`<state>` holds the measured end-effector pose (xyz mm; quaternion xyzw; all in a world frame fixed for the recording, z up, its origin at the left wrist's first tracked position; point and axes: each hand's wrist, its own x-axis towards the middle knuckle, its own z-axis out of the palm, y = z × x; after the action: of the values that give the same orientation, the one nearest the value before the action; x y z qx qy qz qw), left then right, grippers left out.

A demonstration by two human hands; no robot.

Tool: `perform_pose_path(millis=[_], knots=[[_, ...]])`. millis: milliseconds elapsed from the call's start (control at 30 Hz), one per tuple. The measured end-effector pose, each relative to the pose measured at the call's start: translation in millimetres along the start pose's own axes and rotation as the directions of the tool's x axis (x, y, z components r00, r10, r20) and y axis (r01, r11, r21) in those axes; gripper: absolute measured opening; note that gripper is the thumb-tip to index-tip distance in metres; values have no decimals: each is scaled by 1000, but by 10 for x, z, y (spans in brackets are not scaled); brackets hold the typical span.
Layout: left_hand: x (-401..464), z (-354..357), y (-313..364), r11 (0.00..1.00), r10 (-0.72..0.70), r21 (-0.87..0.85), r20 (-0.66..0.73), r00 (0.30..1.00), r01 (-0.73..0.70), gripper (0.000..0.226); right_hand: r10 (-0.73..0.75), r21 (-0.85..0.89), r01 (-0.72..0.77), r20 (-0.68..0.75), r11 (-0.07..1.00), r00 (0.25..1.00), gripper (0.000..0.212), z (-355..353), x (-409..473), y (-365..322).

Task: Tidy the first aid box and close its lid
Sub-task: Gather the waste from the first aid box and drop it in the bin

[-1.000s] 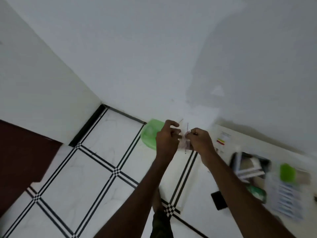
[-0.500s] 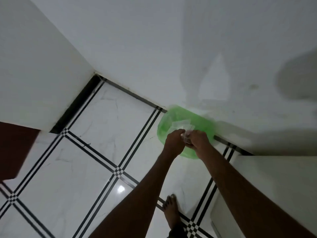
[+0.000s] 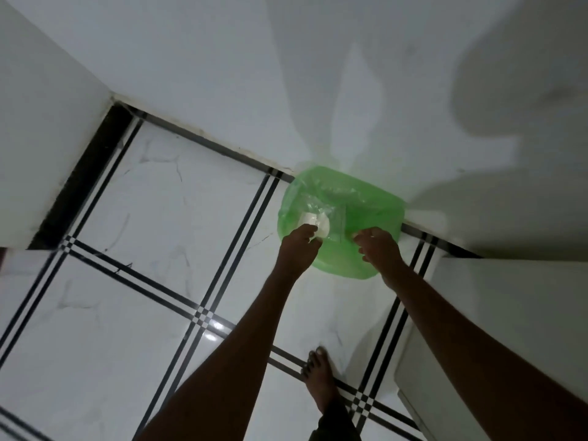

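Both hands reach out over a bin lined with a green bag [image 3: 342,218], which stands on the tiled floor [image 3: 127,233] right against the white wall [image 3: 286,74]. The left hand [image 3: 297,246] is at the near-left rim of the bin, its fingers curled and pinching a small white wad [image 3: 315,223] that sits under a crumpled piece of clear plastic [image 3: 327,206] above the bin's opening. The right hand [image 3: 377,246] is at the near-right rim of the bin, fingers curled inward; whether it is gripping the plastic cannot be told. Nearer than the bin, a bare foot [image 3: 319,380] stands on the dark tile lines. To the right of the bin is the edge of a white counter [image 3: 509,313]. The first aid box is not in view
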<state>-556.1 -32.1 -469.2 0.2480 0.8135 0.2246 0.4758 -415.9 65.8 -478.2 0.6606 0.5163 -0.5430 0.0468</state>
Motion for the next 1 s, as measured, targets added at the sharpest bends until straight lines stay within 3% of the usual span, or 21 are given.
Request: perform_pose_path(millis=[167,367,600,833,1000], knots=[[-598,-227,441,994,29,-99,-95,995,-38,32,-57,-13,57,-51,998,997,44,-410,-755,-235],[-855,-151,604,998,22,57,-42,999,-19,38,-84,-57,83,-9,995,996,45,-619,-1107,-151],[131,321,137,968,9,251,45,999,-20,45,-95,-96,100,56,990,994,39,-272,-264,95],[1268,785,-373,821,38,556,170,985,-128,63,-111,-209,135,120,969,986,51,263,676,355],[1568,995,-600,809,-23,572,256,966,-133,64,-67,-241,92,109,966,992,53,393,1012,544]])
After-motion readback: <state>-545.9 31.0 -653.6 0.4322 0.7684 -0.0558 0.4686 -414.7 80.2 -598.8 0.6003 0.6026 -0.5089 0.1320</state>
